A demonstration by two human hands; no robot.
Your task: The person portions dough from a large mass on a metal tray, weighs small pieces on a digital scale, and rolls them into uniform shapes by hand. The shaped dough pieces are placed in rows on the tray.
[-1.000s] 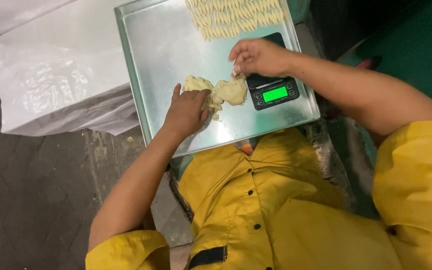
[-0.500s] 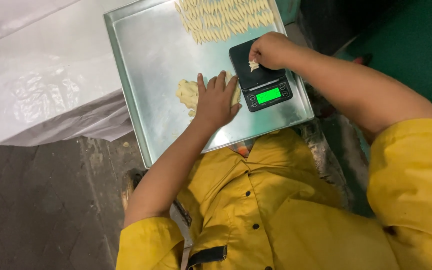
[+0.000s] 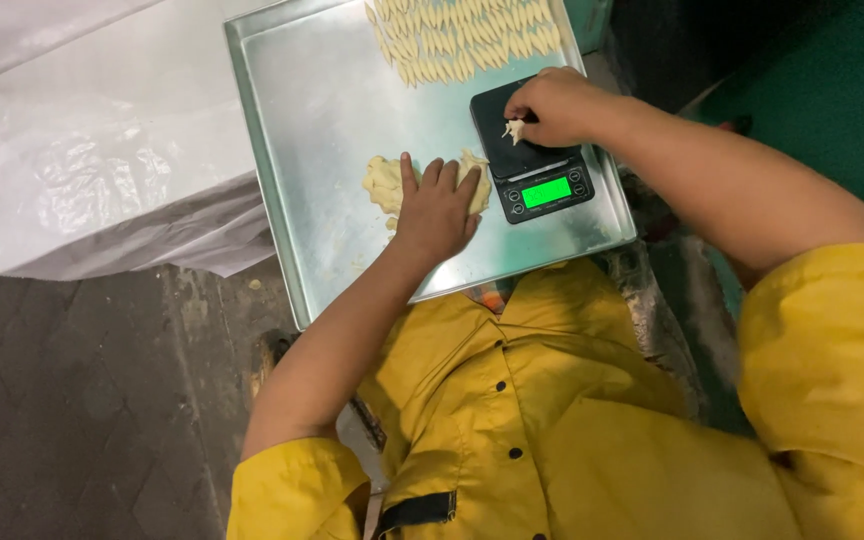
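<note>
The left hand [image 3: 439,205] lies flat, fingers spread, on the pale flattened lump of dough [image 3: 388,182] on the silver metal tray [image 3: 322,120], while the right hand [image 3: 552,105] pinches a small dough piece [image 3: 514,129] over the black digital scale [image 3: 532,160], seemingly weighing it, beneath far rows of shaped pieces [image 3: 467,35].

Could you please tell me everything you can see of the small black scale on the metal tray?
The scale is a small black rectangular unit, plastic by its look, lying flat near the front right corner of the shiny metal tray. Its nearer end carries a lit green display with small round buttons on either side. The right hand hovers over its dark weighing platform, pinching a small piece of pale dough and hiding the far end. The left hand presses a dough lump just beside it, apart from the scale.
</note>
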